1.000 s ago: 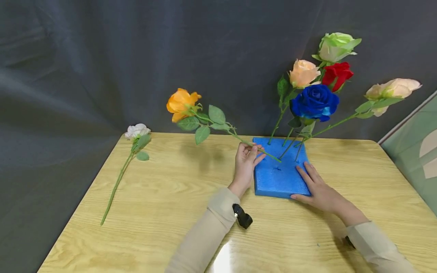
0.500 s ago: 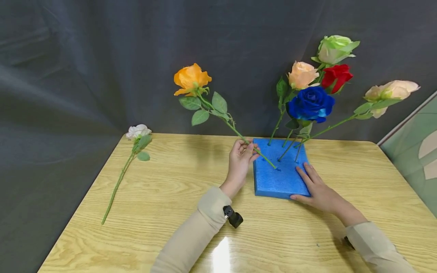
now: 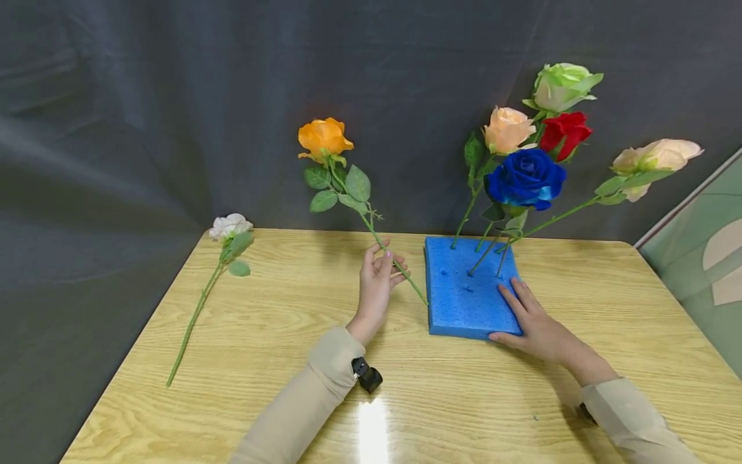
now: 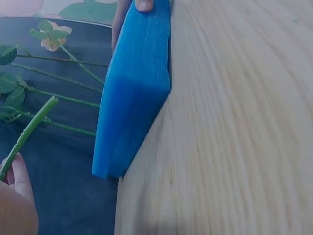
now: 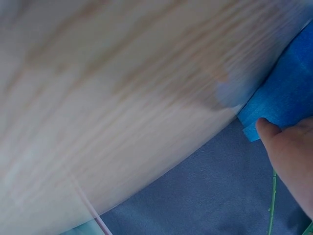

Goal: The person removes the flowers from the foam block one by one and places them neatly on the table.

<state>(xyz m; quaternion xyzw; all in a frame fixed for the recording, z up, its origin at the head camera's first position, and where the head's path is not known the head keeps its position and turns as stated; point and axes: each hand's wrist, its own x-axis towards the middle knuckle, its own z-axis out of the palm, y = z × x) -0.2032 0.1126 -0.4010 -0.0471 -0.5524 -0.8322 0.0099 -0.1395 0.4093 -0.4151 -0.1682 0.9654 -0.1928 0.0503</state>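
Note:
My left hand (image 3: 378, 280) pinches the green stem of an orange rose (image 3: 326, 138), whose bloom points up and to the left. In the left wrist view the cut stem end (image 4: 51, 103) is free in the air, apart from the blue foam block (image 4: 134, 93). My right hand (image 3: 539, 325) rests on the block's right front corner with its fingers spread over the top and side. Blue (image 3: 526, 179), red (image 3: 565, 135), peach (image 3: 507, 130), green-white (image 3: 565, 87) and cream (image 3: 661, 158) roses stand in the foam block (image 3: 464, 309), their stems leaning various ways. Small holes mark the foam's top.
A white rose (image 3: 230, 227) lies on the wooden table (image 3: 278, 309) at the left, its stem toward the front. A dark curtain (image 3: 174, 109) hangs behind the table. A green patterned panel (image 3: 707, 238) borders the right side.
The left hand has moved left with the orange rose, and the stem's lower end has gone from over the foam's top to its left edge. The right hand keeps its place on the block.

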